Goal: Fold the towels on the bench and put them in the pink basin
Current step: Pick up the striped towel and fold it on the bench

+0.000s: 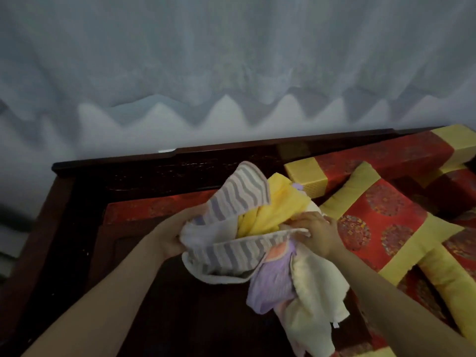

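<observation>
Now L grip & R grip hold bunched towels, prob. over bench.

Left hand and right hand grip bundled towels above the bench.

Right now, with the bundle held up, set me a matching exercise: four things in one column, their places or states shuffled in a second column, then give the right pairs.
1. striped towel
2. yellow towel
3. purple towel
4. red and yellow cushion

A. lies at the right, in no hand
B. gripped by the left hand
C. hangs below the striped band
D. bunched in the middle of the bundle

Pairs: 1-B, 2-D, 3-C, 4-A
</observation>
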Tool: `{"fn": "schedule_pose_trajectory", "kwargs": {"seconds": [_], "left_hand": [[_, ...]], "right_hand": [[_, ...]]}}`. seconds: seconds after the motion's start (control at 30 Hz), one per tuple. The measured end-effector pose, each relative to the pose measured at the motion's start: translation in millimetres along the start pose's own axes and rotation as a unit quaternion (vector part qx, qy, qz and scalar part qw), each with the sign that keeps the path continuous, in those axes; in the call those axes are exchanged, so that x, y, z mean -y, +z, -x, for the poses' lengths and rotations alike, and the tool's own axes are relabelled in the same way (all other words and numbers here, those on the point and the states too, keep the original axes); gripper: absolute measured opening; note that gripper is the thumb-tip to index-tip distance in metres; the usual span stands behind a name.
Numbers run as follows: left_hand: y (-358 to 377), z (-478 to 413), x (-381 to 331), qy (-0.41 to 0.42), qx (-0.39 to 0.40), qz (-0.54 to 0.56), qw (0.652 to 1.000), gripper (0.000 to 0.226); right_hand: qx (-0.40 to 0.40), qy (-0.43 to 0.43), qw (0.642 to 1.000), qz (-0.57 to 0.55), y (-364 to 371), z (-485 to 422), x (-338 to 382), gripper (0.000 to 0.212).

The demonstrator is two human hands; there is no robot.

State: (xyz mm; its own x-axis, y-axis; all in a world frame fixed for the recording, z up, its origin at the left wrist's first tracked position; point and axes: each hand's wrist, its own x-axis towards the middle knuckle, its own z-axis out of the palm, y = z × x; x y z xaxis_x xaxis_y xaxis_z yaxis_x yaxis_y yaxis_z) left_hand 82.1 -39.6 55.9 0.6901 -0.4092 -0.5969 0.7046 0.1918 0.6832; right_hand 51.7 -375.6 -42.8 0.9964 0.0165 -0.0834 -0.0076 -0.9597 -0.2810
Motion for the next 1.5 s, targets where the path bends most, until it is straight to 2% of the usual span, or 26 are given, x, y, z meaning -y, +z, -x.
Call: {"fn": "schedule_pose_trajectory", "kwargs": {"seconds": [0.03,0.07,0.1,0.13,0.17,0.23,0.3,0.37,0.43,0.47,0.57,0.6,0.67,0.7,0.77,0.83,0.9,0.93,0.97,1.0,1.1,1.23,1.37,1.43,1.47,1.5], "left_hand": [[-21,13,7,-0.002,-0.041,0.018,0.999,0.045],[-39,18,17,0.001,-0.066,0.052,0.996,0.035],[-56,31,28,0.004,-0.09,0.081,0.993,0.025],[-71,42,39,0.003,-0.132,0.089,0.987,0.026],[-79,50,48,-0.008,-0.162,0.088,0.983,0.028],[-106,62,77,-0.031,-0.216,0.065,0.974,0.029],[-135,64,107,-0.09,-0.289,0.035,0.952,0.023],[-157,57,124,-0.131,-0.388,-0.087,0.908,0.016],[-172,39,128,-0.066,-0.442,-0.278,0.85,0.03],[-174,28,125,-0.024,-0.433,-0.334,0.837,0.036],[-171,-15,120,0.04,-0.368,-0.397,0.84,0.048],[-170,-30,121,0.025,-0.354,-0.437,0.826,0.06],[-166,-50,121,-0.012,-0.361,-0.529,0.768,0.083],[-164,-52,121,-0.025,-0.368,-0.553,0.747,0.087],[-167,-54,123,-0.028,-0.37,-0.577,0.728,0.08],[-174,-53,122,-0.004,-0.388,-0.555,0.736,0.065],[-179,-50,120,0.025,-0.426,-0.478,0.768,0.054],[-182,-47,119,0.033,-0.439,-0.444,0.781,0.048],[-183,-42,117,0.039,-0.444,-0.41,0.796,0.042],[-183,-39,114,0.045,-0.444,-0.376,0.812,0.036],[-174,-26,100,0.057,-0.429,-0.291,0.853,0.02],[-156,-10,91,0.119,-0.383,-0.211,0.891,0.016],[-134,8,83,0.203,-0.337,-0.234,0.889,0.035],[-130,18,83,0.235,-0.302,-0.255,0.888,0.027],[-129,21,84,0.246,-0.28,-0.239,0.897,0.015],[-127,27,86,0.25,-0.259,-0.218,0.907,0.015]], "right_hand": [[0.002,-0.014,0.996,-0.092,-3,-1,8,0.026],[0.02,-0.02,0.978,-0.205,-7,1,12,0.021],[0.053,-0.028,0.949,-0.31,-9,2,25,0.013],[0.082,-0.036,0.921,-0.38,-11,5,36,0.007],[0.101,-0.04,0.904,-0.414,-11,7,42,0.007],[0.142,-0.043,0.892,-0.428,-6,11,56,0.014],[0.186,-0.056,0.898,-0.395,4,13,66,0.016],[0.234,-0.076,0.908,-0.339,12,15,76,0.012],[0.283,-0.093,0.911,-0.286,15,18,85,0.017],[0.307,-0.097,0.91,-0.262,16,19,87,0.019],[0.378,-0.085,0.907,-0.165,16,25,89,0.027],[0.402,-0.079,0.903,-0.132,12,27,91,0.026],[0.466,-0.074,0.878,-0.083,0,28,99,0.027],[0.503,-0.075,0.859,-0.058,-9,29,105,0.028],[0.547,-0.08,0.834,0.006,-22,32,112,0.018],[0.508,-0.109,0.853,0.057,-26,32,114,0.016],[0.39,-0.157,0.901,0.109,-27,30,117,0.016],[0.316,-0.189,0.921,0.125,-26,27,121,0.024],[0.249,-0.218,0.937,0.11,-22,23,126,0.038],[0.219,-0.227,0.946,0.083,-17,17,129,0.045],[0.182,-0.21,0.961,-0.003,-2,5,144,0.03],[0.154,-0.21,0.954,-0.149,12,0,179,0.013],[0.116,-0.21,0.931,-0.275,22,-4,205,0.009],[0.112,-0.214,0.915,-0.322,25,-1,219,0.011],[0.112,-0.212,0.908,-0.342,24,-1,225,0.011],[0.113,-0.209,0.901,-0.362,25,1,231,0.011]]}}
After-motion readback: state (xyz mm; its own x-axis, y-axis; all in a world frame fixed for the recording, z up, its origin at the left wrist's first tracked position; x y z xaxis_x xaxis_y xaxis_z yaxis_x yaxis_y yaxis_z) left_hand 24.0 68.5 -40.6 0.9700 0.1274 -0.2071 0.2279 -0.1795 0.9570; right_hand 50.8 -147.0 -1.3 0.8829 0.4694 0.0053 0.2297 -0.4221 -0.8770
